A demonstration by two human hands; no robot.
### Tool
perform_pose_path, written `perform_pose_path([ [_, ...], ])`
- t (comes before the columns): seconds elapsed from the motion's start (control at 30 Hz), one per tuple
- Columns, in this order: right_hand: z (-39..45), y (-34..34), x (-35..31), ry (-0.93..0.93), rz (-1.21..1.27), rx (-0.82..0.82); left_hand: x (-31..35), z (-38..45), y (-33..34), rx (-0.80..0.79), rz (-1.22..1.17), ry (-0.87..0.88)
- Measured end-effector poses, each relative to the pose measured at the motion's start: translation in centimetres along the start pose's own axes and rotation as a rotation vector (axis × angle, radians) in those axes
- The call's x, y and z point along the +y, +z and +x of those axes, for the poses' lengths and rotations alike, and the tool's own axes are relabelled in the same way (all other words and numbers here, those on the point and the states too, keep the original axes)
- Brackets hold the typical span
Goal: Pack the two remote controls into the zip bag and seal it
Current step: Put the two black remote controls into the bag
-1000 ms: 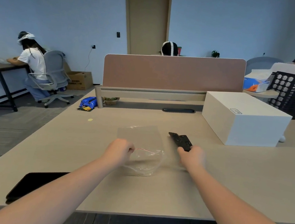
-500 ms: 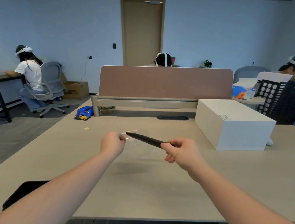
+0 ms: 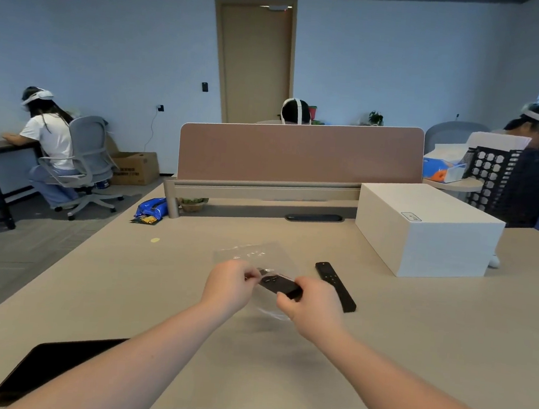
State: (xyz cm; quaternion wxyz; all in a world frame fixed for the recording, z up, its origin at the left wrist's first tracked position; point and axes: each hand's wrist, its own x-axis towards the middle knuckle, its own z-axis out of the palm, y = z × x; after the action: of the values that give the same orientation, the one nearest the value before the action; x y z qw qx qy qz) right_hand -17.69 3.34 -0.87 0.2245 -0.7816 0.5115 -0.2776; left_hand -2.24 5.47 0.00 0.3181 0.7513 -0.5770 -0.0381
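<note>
Left hand (image 3: 226, 287) pinches zip bag (image 3: 253, 256) mouth; right hand (image 3: 313, 307) grips remote (image 3: 279, 284), near end hidden

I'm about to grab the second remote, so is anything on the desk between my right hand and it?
Nothing visible. The second remote lies flat on bare desk just right of the right hand, which holds the first remote at the bag mouth. The white box sits farther back.
</note>
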Motion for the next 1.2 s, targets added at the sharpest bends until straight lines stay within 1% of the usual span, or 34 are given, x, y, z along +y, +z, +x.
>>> perform_pose_path([
  [0.07, 0.7, 1.3, -0.3, 0.001, -0.001, -0.024, 0.2, 0.0, 0.1, -0.01, -0.006, 0.002],
  [0.23, 2.7, 4.9, 0.0, -0.028, 0.098, -0.062, -0.1, 0.5, -0.1, -0.025, -0.009, 0.006],
  [0.33, 3.7, 6.3, 0.0, 0.013, 0.114, -0.087, -0.5, 0.6, 0.0, -0.048, -0.001, 0.008],
  [0.47, 4.7, 7.1, 0.0, -0.023, -0.048, -0.16, -1.3, 0.8, 0.2, -0.067, -0.001, 0.004],
  [0.63, 5.9, 8.3, 0.0, -0.013, -0.133, -0.201, -2.1, 0.7, 0.5, -0.083, 0.007, 0.002],
  [0.8, 6.4, 9.4, 0.4, -0.113, -0.208, -0.187, -2.9, 0.9, 0.7, -0.077, -0.009, -0.009],
  [0.93, 6.7, 9.6, 0.5, -0.105, -0.258, -0.254, -3.2, 1.2, 0.7, -0.079, 0.001, 0.001],
  [1.07, 6.6, 9.6, 1.0, -0.122, -0.249, -0.281, -3.3, 1.4, 0.9, -0.078, 0.015, 0.004],
  [1.2, 5.9, 8.2, 2.1, -0.21, -0.069, -0.204, -3.2, 1.6, 1.1, -0.067, 0.027, 0.005],
])
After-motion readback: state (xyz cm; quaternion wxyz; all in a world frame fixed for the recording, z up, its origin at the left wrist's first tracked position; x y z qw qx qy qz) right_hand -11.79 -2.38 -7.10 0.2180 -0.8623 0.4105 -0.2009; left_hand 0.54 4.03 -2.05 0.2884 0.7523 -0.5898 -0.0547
